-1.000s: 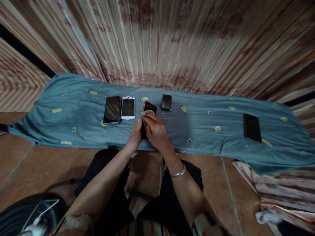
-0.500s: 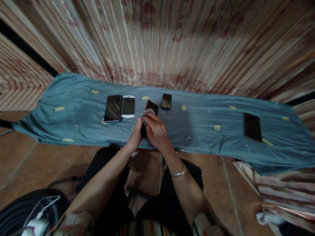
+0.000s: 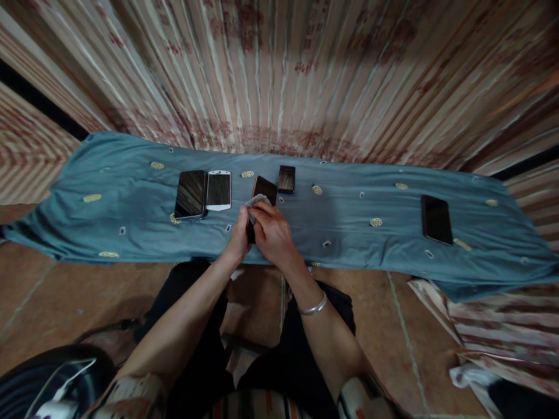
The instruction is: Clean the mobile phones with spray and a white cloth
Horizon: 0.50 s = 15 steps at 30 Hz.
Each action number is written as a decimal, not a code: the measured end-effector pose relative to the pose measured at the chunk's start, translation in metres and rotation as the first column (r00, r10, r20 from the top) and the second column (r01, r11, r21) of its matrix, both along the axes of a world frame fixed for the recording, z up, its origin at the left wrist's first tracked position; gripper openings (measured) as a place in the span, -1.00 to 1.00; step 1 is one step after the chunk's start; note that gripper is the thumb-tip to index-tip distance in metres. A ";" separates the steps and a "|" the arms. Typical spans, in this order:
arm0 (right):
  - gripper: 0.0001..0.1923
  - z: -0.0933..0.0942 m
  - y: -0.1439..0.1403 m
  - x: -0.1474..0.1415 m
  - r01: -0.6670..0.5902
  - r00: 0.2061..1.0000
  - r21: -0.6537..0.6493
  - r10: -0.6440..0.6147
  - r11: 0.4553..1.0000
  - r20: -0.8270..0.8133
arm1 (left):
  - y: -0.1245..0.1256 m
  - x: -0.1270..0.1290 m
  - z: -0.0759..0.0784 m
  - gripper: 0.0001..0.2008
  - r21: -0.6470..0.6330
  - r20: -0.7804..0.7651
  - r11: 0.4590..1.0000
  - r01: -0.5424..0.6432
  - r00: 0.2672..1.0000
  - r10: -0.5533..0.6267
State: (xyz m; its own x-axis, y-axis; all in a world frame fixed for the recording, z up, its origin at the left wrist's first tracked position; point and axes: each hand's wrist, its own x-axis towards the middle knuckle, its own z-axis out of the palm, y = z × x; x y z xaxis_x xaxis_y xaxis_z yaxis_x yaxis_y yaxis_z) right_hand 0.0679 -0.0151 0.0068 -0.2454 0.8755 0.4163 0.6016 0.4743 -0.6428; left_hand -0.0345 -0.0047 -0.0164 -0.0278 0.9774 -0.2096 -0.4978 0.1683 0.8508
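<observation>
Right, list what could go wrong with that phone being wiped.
1. The dark phone is held above the blue cloth by the left hand alone at its lower end while the right hand presses a small wipe on it; it might slip.
2. Falling, it could strike the small black phone or white phone close by.

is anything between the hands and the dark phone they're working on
Nothing visible. The left hand grips the dark phone at its edge, and the right hand presses a small cloth directly on its screen.
</observation>
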 end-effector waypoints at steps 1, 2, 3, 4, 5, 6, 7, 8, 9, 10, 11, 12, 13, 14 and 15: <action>-0.57 0.000 0.000 0.001 -0.017 1.000 -0.001 0.017 1.000 -0.004 | 0.000 0.001 0.001 -0.53 -0.009 0.013 1.000 0.008 1.000 -0.008; -0.59 0.001 0.000 0.001 -0.039 0.999 -0.003 0.039 0.999 -0.007 | 0.000 0.002 0.002 -0.53 -0.020 0.025 1.000 0.012 1.000 -0.011; -0.61 0.001 -0.001 0.002 -0.065 0.998 -0.004 0.065 0.998 -0.008 | 0.000 0.003 0.003 -0.53 -0.033 0.035 0.999 0.009 0.999 -0.008; -0.64 0.002 -0.001 0.002 -0.087 0.996 -0.003 0.087 0.996 -0.008 | 0.000 0.004 0.005 -0.53 -0.046 0.044 0.999 0.002 0.999 0.000; -0.66 0.002 -0.001 0.002 -0.102 0.995 -0.001 0.102 0.995 -0.007 | 0.001 0.006 0.007 -0.53 -0.057 0.051 0.998 -0.007 0.999 0.010; -0.67 0.002 -0.001 0.002 -0.105 0.994 0.005 0.105 0.994 -0.008 | 0.001 0.007 0.009 -0.52 -0.065 0.055 0.998 -0.015 0.998 0.019; -0.67 0.001 -0.001 0.002 -0.096 0.995 0.013 0.096 0.995 -0.011 | 0.002 0.009 0.012 -0.51 -0.070 0.057 0.997 -0.021 0.998 0.025; -0.66 0.001 -0.001 0.003 -0.076 0.997 0.023 0.077 0.997 -0.017 | 0.002 0.011 0.014 -0.50 -0.071 0.060 0.997 -0.021 0.998 0.026; -0.65 0.000 -0.001 0.003 -0.050 0.998 0.033 0.051 0.998 -0.027 | 0.003 0.014 0.016 -0.49 -0.069 0.061 0.997 -0.019 0.998 0.024; -0.64 -0.001 0.000 0.004 -0.023 0.999 0.040 0.024 0.999 -0.038 | 0.003 0.017 0.018 -0.49 -0.066 0.060 0.998 -0.018 0.998 0.022; -0.62 -0.001 0.000 0.005 0.003 0.999 0.042 -0.001 0.999 -0.050 | 0.004 0.019 0.019 -0.49 -0.062 0.059 0.998 -0.018 0.998 0.021; -0.61 -0.002 0.001 0.006 0.024 0.998 0.042 -0.022 0.999 -0.059 | 0.004 0.021 0.020 -0.50 -0.059 0.059 0.998 -0.018 0.998 0.021; -0.61 -0.002 0.001 0.007 0.039 0.997 0.041 -0.037 0.998 -0.066 | 0.004 0.024 0.020 -0.50 -0.057 0.059 0.998 -0.016 0.998 0.020; -0.61 -0.002 0.001 0.008 0.049 0.997 0.040 -0.046 0.998 -0.068 | 0.005 0.025 0.020 -0.50 -0.058 0.060 0.998 -0.011 0.998 0.015; -0.61 -0.002 0.001 0.009 0.052 0.997 0.041 -0.049 0.998 -0.067 | 0.005 0.027 0.019 -0.50 -0.062 0.062 0.998 0.000 0.998 0.004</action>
